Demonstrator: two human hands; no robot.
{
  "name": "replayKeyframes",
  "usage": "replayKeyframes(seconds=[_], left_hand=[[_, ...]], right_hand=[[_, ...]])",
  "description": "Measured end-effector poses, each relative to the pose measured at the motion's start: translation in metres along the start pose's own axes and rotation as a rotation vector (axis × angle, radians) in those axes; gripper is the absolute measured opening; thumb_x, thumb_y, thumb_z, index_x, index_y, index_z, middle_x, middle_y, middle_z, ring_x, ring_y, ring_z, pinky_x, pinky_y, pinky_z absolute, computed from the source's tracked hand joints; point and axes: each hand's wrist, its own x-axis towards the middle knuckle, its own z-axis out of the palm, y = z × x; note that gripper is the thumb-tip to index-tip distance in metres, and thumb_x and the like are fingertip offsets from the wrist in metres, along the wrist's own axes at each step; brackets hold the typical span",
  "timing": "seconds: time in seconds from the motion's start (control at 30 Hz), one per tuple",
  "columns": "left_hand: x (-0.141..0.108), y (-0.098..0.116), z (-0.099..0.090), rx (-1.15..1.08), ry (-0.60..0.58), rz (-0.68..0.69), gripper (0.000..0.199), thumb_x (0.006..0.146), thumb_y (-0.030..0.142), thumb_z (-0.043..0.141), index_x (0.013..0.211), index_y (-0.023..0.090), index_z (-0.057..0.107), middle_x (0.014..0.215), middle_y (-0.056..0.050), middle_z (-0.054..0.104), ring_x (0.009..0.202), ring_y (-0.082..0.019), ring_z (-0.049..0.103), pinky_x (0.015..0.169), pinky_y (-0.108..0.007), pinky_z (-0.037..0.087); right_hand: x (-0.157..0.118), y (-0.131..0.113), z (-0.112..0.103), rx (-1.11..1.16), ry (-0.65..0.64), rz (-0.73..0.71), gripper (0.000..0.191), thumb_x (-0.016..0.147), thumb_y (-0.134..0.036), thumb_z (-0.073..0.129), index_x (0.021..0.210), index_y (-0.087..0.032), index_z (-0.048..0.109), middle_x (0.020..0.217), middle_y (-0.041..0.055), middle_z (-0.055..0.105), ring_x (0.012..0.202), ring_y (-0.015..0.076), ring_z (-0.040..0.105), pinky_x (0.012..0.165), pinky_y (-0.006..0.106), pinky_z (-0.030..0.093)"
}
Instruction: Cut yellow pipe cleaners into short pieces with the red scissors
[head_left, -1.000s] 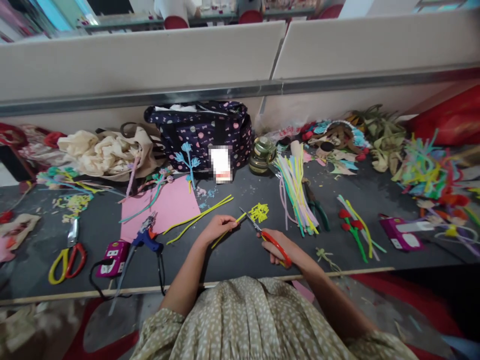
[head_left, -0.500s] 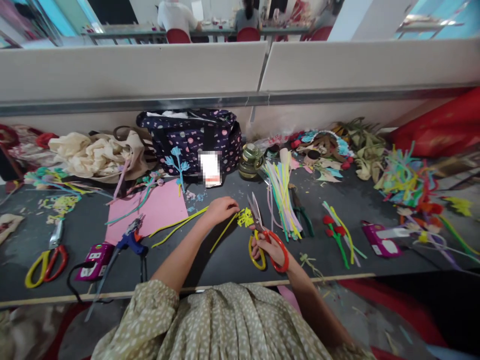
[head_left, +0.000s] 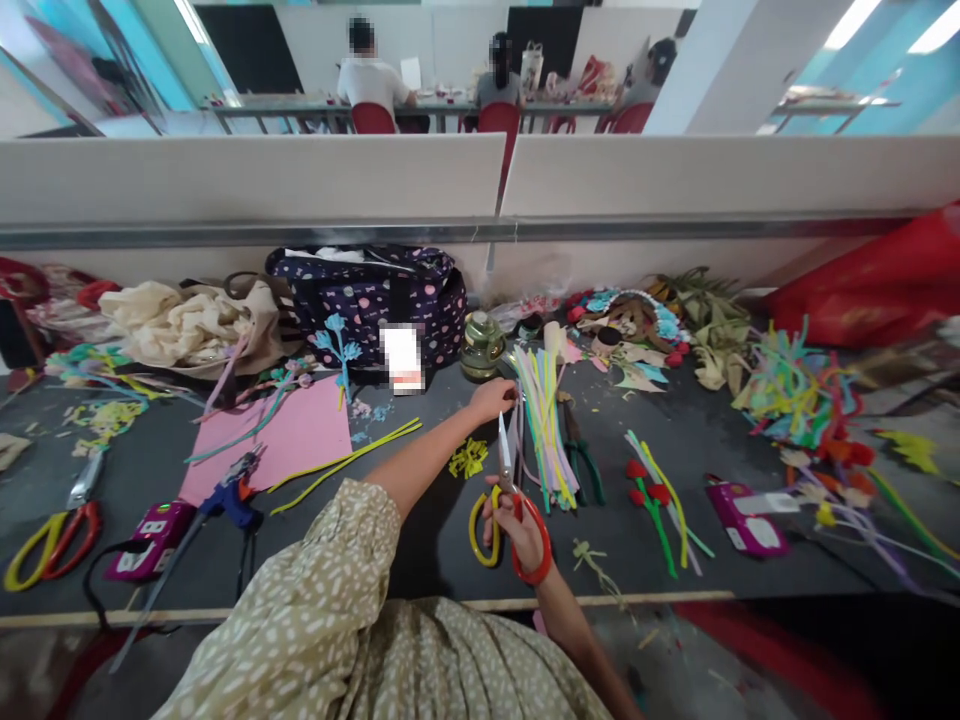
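My right hand is closed around the handles of the scissors, one handle yellow and one red, with the blades pointing away from me. My left hand reaches forward beside the left edge of a bundle of pastel pipe cleaners. Its fingers are curled together; whatever they hold, if anything, is hidden. Between my left forearm and the scissors lies a small pile of cut yellow pipe cleaner pieces. Long yellow pipe cleaners rest left of my forearm.
A pink sheet, a blue glue gun and a second pair of scissors lie left. Behind stand a patterned bag and a green jar. Pliers and red-tipped stems lie right. People sit beyond the partition.
My left hand has moved forward and right, from the yellow pieces to the bundle. The yellow pipe cleaner below it is no longer visible. My right hand still holds the scissors.
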Motion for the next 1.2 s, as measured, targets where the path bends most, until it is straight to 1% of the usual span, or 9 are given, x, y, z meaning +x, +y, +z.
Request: replayKeyframes(seconds=[0.3, 0.4, 0.5, 0.7, 0.83, 0.9, 1.0, 1.1, 1.2], left_hand=[[0.019, 0.000, 0.014, 0.034, -0.054, -0.071, 0.019, 0.078, 0.022, 0.065, 0.095, 0.017, 0.068, 0.102, -0.010, 0.066, 0.096, -0.024, 0.062, 0.080, -0.030, 0.048], [0.015, 0.002, 0.010, 0.035, -0.062, -0.072, 0.013, 0.078, 0.019, 0.063, 0.090, 0.017, 0.070, 0.103, -0.010, 0.066, 0.098, -0.023, 0.062, 0.082, -0.030, 0.047], [0.002, 0.001, -0.001, 0.013, -0.058, -0.070, 0.012, 0.078, 0.019, 0.064, 0.088, 0.017, 0.071, 0.102, -0.009, 0.066, 0.094, -0.022, 0.062, 0.080, -0.029, 0.046], [-0.061, -0.021, -0.023, -0.143, -0.033, -0.037, 0.010, 0.077, 0.024, 0.065, 0.081, 0.018, 0.071, 0.084, -0.003, 0.065, 0.078, -0.016, 0.058, 0.070, -0.025, 0.042], [-0.107, -0.040, -0.015, -0.254, -0.036, -0.077, 0.013, 0.075, 0.028, 0.064, 0.080, 0.018, 0.071, 0.079, -0.001, 0.064, 0.070, -0.014, 0.055, 0.065, -0.024, 0.040], [-0.127, -0.048, -0.009, -0.310, -0.045, -0.075, 0.016, 0.076, 0.027, 0.063, 0.086, 0.018, 0.071, 0.081, -0.001, 0.066, 0.071, -0.014, 0.055, 0.065, -0.023, 0.039], [-0.157, -0.058, -0.009, -0.385, 0.047, -0.098, 0.019, 0.080, 0.027, 0.059, 0.093, 0.018, 0.070, 0.087, -0.003, 0.067, 0.074, -0.014, 0.056, 0.067, -0.024, 0.040], [-0.190, -0.063, -0.018, -0.310, 0.136, -0.166, 0.014, 0.083, 0.027, 0.057, 0.086, 0.018, 0.067, 0.085, -0.003, 0.065, 0.076, -0.015, 0.056, 0.068, -0.025, 0.039], [-0.220, -0.061, -0.022, -0.172, 0.129, -0.213, 0.019, 0.082, 0.038, 0.063, 0.086, 0.020, 0.065, 0.086, -0.004, 0.063, 0.081, -0.018, 0.056, 0.070, -0.027, 0.039]], right_hand=[[0.002, -0.001, 0.001, 0.018, -0.006, 0.030, 0.054, 0.080, -0.041, 0.056, 0.130, -0.025, 0.042, 0.080, -0.0016, 0.056, 0.049, 0.0137, 0.055, 0.050, 0.031, 0.049], [0.003, 0.001, 0.000, 0.010, -0.008, 0.039, 0.054, 0.080, -0.042, 0.055, 0.130, -0.025, 0.042, 0.081, -0.0014, 0.057, 0.050, 0.0142, 0.056, 0.052, 0.032, 0.052], [0.002, 0.000, -0.001, 0.002, -0.005, 0.038, 0.054, 0.081, -0.041, 0.056, 0.130, -0.025, 0.042, 0.082, -0.0011, 0.057, 0.052, 0.0143, 0.057, 0.053, 0.033, 0.053], [0.000, -0.016, -0.001, -0.027, 0.013, 0.106, 0.056, 0.080, -0.040, 0.056, 0.132, -0.024, 0.041, 0.086, 0.0015, 0.058, 0.062, 0.0160, 0.060, 0.054, 0.031, 0.055], [0.009, -0.036, 0.009, -0.028, 0.015, 0.082, 0.056, 0.079, -0.037, 0.058, 0.132, -0.024, 0.042, 0.088, 0.0025, 0.060, 0.077, 0.0206, 0.065, 0.065, 0.036, 0.058], [0.016, -0.045, 0.014, -0.063, -0.003, 0.052, 0.057, 0.079, -0.037, 0.060, 0.131, -0.024, 0.043, 0.088, 0.0024, 0.061, 0.083, 0.0221, 0.066, 0.073, 0.039, 0.057], [0.026, -0.053, 0.021, -0.111, -0.036, 0.037, 0.059, 0.078, -0.037, 0.061, 0.132, -0.023, 0.042, 0.088, 0.0029, 0.062, 0.088, 0.0223, 0.066, 0.079, 0.040, 0.056], [0.031, -0.053, 0.024, -0.161, -0.037, 0.106, 0.061, 0.078, -0.038, 0.061, 0.134, -0.022, 0.042, 0.085, 0.0018, 0.060, 0.076, 0.0191, 0.065, 0.061, 0.031, 0.056], [0.029, -0.051, 0.027, -0.254, -0.030, 0.169, 0.061, 0.078, -0.042, 0.061, 0.133, -0.020, 0.045, 0.081, 0.0011, 0.060, 0.058, 0.0136, 0.058, 0.045, 0.025, 0.049]])
